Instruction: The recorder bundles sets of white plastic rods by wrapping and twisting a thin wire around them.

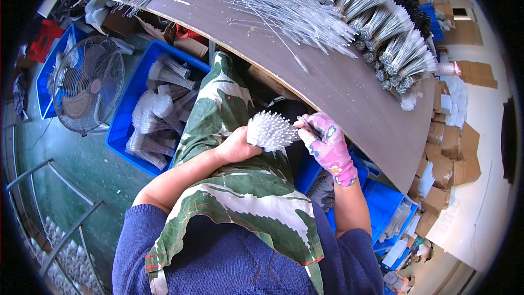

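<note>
My bare left hand (pixel 240 145) is wrapped round a thick bundle of thin white-tipped brushes (pixel 271 131), held above my lap with the tips showing. At the bundle's right side is my right hand (pixel 329 147), in a pink flowered glove. Its fingers are pinched together close to the tips; what they hold, if anything, is too small to make out. Beyond my hands, loose wire-stemmed brushes (pixel 289 8) lie spread on the brown table (pixel 349 90). Tied bundles of similar brushes (pixel 401 57) are piled at its right end.
A blue crate (pixel 123 145) with more bundles stands left of my knees, near a floor fan (pixel 90 84). More blue bins (pixel 382 207) are under the table at right. A metal frame (pixel 71 229) stands lower left; cardboard boxes (pixel 453 153) line the right side.
</note>
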`<move>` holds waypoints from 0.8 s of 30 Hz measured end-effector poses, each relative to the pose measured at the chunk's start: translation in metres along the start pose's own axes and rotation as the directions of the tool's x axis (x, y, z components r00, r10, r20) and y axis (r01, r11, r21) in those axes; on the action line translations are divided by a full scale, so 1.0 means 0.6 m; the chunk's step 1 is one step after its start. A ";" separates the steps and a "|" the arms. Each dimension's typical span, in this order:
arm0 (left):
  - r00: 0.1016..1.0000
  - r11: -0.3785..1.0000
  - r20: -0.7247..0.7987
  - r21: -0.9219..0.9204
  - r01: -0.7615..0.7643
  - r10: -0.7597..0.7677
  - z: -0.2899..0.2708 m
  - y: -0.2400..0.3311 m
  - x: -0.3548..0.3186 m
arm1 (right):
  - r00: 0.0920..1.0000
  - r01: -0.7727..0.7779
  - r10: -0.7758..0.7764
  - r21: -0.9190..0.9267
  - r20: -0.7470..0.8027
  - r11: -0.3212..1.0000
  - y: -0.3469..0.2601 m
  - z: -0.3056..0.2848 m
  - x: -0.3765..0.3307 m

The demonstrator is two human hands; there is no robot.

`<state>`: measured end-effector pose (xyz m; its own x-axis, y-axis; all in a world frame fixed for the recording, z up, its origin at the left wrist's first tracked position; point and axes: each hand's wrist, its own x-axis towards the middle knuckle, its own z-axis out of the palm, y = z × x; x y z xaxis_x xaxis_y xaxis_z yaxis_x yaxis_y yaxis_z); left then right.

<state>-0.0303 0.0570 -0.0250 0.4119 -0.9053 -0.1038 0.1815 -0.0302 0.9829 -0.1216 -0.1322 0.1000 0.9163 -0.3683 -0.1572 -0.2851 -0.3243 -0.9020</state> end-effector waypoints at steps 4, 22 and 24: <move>1.000 1.000 0.011 0.018 0.008 -0.009 -0.001 -0.001 -0.001 | 0.991 0.073 -0.050 -0.188 0.125 0.980 -0.026 -0.009 0.012; 0.995 0.998 0.095 -0.066 -0.007 0.013 -0.007 -0.029 0.012 | 0.907 0.248 -0.106 -0.314 0.407 0.916 -0.040 -0.018 0.039; 0.994 0.999 0.107 -0.054 0.002 0.004 -0.005 -0.033 0.014 | 0.889 0.326 -0.202 -0.259 0.411 0.909 -0.035 -0.017 0.038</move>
<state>-0.0278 0.0513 -0.0460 0.3143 -0.9457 -0.0832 0.2298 -0.0092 0.9732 -0.0978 -0.1428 0.1198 0.9877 0.0961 -0.1233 -0.0334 -0.6405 -0.7672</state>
